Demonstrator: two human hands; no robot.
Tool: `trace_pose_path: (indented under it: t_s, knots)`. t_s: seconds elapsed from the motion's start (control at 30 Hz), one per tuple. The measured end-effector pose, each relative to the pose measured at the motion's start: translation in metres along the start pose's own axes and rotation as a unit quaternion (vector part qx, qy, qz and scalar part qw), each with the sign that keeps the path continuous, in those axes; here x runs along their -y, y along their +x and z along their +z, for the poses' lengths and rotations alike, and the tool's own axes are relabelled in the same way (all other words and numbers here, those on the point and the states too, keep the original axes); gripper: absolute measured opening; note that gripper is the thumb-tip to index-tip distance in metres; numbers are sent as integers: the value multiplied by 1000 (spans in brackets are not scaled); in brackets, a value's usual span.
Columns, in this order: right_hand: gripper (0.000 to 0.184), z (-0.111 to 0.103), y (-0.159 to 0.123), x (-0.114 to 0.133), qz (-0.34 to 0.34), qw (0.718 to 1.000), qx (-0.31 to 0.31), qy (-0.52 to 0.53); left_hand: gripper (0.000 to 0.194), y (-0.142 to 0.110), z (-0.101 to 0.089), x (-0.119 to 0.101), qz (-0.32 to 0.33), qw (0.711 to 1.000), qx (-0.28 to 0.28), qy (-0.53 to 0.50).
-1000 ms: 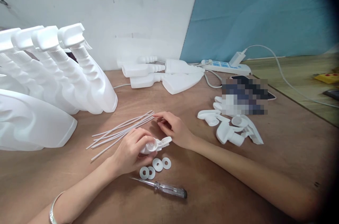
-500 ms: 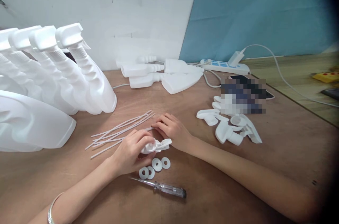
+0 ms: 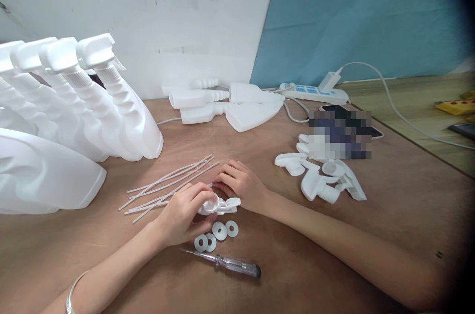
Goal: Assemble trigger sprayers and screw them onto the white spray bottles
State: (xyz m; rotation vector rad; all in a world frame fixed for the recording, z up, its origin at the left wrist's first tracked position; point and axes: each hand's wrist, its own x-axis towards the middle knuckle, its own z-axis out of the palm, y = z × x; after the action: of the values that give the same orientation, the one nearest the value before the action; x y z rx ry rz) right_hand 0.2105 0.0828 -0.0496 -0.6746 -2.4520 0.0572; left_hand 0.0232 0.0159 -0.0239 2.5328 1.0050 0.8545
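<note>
My left hand [image 3: 185,212] is closed round a white spray trigger head [image 3: 220,203], held just above the brown table [image 3: 297,254]. My right hand [image 3: 241,183] rests beside it with its fingers curled, pinching the end of one thin white dip tube [image 3: 174,190] from the loose bundle of several tubes [image 3: 163,183]. Several white washers [image 3: 217,235] lie just below the trigger head. A clear-handled screwdriver [image 3: 230,264] lies in front of them.
Assembled white spray bottles [image 3: 92,101] lean in a row at the left. Bottles without heads [image 3: 226,106] lie at the back. A pile of trigger heads [image 3: 322,180] sits at the right, with a phone [image 3: 373,131] and a power strip [image 3: 315,91] behind.
My right hand has drawn back from the far ends of the tubes toward the trigger head and closed on one tube. The left hand has stayed put.
</note>
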Motion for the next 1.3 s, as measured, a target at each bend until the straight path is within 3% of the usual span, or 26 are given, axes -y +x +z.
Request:
trace_pose_path:
  t_s: [0.27, 0.83, 1.0, 1.17, 1.3]
  knots:
    - [21, -1, 2, 1, 1, 1000, 28, -13, 17, -1, 0, 0, -4, 1000, 6, 2]
    - [17, 1, 1, 2, 16, 999, 24, 43, 17, -1, -1, 0, -6, 1000, 8, 0]
    - [18, -1, -1, 4, 17, 998, -19, 51, 17, 0, -1, -1, -1, 1000, 0, -4]
    - [13, -10, -1, 6, 92, 979, -113, 146, 19, -1, -2, -1, 6, 1000, 12, -3]
    - [13, -15, 1, 7, 188, 936, -98, 280, 19, -1, -2, 0, -1, 1000, 15, -14]
